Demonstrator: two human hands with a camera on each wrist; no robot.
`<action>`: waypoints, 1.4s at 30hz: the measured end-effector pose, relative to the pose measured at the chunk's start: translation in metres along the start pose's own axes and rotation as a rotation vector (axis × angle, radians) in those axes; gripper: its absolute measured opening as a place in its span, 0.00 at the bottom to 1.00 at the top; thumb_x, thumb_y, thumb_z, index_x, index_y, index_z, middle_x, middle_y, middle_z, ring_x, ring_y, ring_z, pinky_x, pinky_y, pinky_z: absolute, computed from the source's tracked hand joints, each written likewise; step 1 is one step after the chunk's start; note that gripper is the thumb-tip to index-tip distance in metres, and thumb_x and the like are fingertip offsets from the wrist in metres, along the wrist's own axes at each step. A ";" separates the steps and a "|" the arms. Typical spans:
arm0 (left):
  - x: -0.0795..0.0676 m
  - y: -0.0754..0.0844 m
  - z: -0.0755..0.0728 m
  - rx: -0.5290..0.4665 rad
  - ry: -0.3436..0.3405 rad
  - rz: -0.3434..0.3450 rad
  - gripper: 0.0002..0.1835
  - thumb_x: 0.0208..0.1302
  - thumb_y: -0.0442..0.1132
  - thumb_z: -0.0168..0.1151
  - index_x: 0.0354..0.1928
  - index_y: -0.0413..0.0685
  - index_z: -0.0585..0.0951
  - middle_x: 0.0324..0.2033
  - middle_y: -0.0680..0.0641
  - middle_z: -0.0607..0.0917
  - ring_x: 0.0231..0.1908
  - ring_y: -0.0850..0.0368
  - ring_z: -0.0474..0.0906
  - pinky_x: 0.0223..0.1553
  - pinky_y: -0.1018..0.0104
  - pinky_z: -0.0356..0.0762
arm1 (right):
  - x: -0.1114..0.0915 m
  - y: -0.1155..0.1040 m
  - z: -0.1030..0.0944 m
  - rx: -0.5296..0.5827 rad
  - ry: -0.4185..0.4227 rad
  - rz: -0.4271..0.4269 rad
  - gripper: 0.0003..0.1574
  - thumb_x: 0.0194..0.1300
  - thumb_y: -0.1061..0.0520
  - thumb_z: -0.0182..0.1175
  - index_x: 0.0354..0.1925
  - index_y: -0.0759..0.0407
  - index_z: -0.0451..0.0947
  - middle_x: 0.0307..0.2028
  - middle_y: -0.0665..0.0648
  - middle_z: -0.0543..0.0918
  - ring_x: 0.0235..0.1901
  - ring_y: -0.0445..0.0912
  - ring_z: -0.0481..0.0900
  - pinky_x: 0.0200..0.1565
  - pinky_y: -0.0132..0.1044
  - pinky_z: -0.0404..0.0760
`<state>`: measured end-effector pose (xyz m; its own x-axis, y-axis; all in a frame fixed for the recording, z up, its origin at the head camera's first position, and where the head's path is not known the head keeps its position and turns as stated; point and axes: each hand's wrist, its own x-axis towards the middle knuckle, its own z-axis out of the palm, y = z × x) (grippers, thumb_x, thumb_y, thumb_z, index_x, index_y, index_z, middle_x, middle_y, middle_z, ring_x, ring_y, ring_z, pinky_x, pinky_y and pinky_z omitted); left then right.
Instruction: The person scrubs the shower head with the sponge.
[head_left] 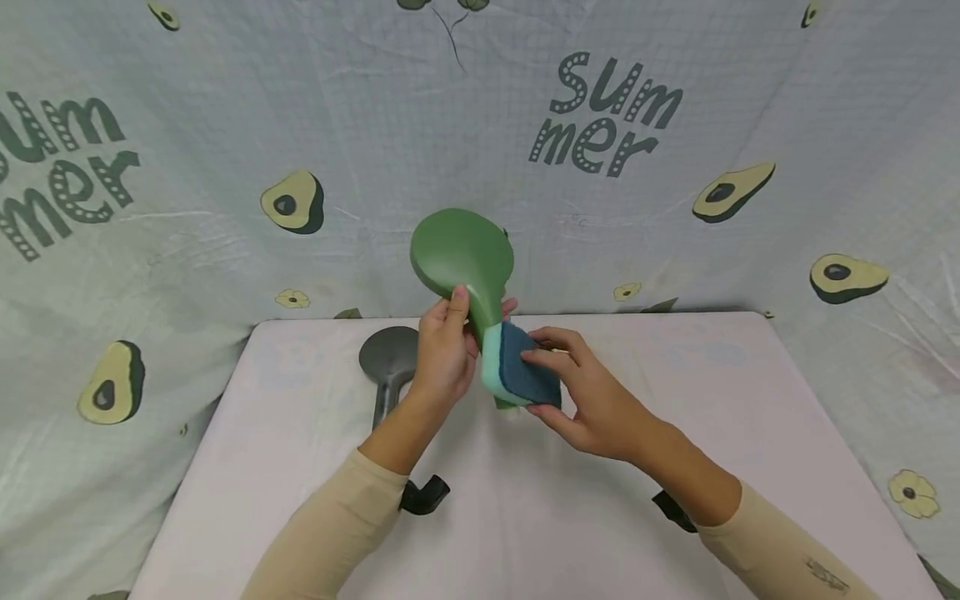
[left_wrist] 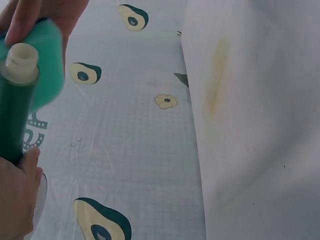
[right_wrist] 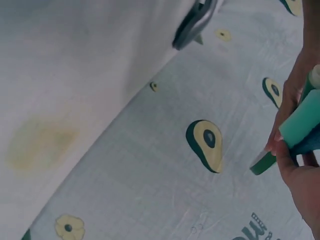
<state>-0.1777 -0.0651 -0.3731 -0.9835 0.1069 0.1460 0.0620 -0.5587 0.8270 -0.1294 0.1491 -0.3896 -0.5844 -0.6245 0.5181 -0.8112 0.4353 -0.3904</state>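
My left hand (head_left: 446,346) grips a green shower head (head_left: 461,250) around its handle, just below the round head. The head is raised, and its handle slants down to the right. In the left wrist view the handle ends in a pale collar (left_wrist: 21,62). My right hand (head_left: 592,400) pinches a sponge (head_left: 528,367) between thumb and fingers, with a dark blue face toward me and a light teal side. The sponge lies against the handle and hides part of it. Both hands are above the table.
A dark grey round-headed tool with a handle (head_left: 388,354) lies on the table to the left, partly behind my left forearm. A pale cloth covers the table (head_left: 637,517). An avocado-print curtain (head_left: 465,125) hangs behind. A black piece (head_left: 425,496) shows by my left sleeve.
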 end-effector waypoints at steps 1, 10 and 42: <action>0.000 0.001 -0.001 0.002 0.002 -0.002 0.27 0.85 0.45 0.39 0.73 0.32 0.66 0.66 0.29 0.75 0.52 0.53 0.88 0.62 0.56 0.80 | -0.003 0.000 -0.001 -0.046 -0.016 -0.031 0.33 0.77 0.40 0.53 0.69 0.57 0.67 0.70 0.65 0.64 0.68 0.56 0.69 0.60 0.49 0.82; 0.003 0.008 -0.004 -0.014 0.050 -0.004 0.26 0.85 0.43 0.42 0.74 0.32 0.65 0.68 0.35 0.75 0.52 0.52 0.88 0.64 0.43 0.75 | -0.008 -0.001 -0.019 -0.272 -0.090 -0.212 0.39 0.55 0.61 0.77 0.64 0.46 0.79 0.69 0.61 0.72 0.66 0.59 0.69 0.62 0.52 0.79; -0.008 0.020 -0.008 -0.079 0.008 -0.036 0.26 0.84 0.43 0.43 0.73 0.32 0.66 0.67 0.28 0.73 0.46 0.51 0.90 0.52 0.57 0.87 | -0.010 -0.037 0.002 -0.350 -0.047 -0.206 0.39 0.53 0.60 0.80 0.62 0.43 0.80 0.67 0.59 0.74 0.62 0.59 0.72 0.59 0.50 0.82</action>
<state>-0.1699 -0.0839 -0.3624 -0.9862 0.1217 0.1127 0.0136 -0.6176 0.7864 -0.0937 0.1381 -0.3823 -0.4146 -0.7469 0.5199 -0.8730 0.4877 0.0045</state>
